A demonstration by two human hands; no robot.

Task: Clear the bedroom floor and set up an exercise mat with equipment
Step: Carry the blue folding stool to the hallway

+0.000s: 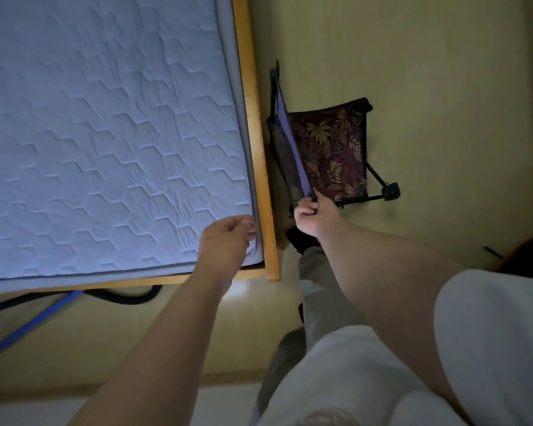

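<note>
The mattress (105, 133) lies in the bed frame (256, 142), to my left. The folding chair (333, 155) stands on the floor (443, 87) just right of the frame. My right hand (313, 215) grips the chair's near corner. My left hand (225, 244) is over the mattress's near right corner. Cables (126, 298) lie on the floor before the frame.

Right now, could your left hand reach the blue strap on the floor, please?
Probably yes: the left hand rests at the mattress corner, and the blue strap lies uncovered beyond the bed frame.
</note>
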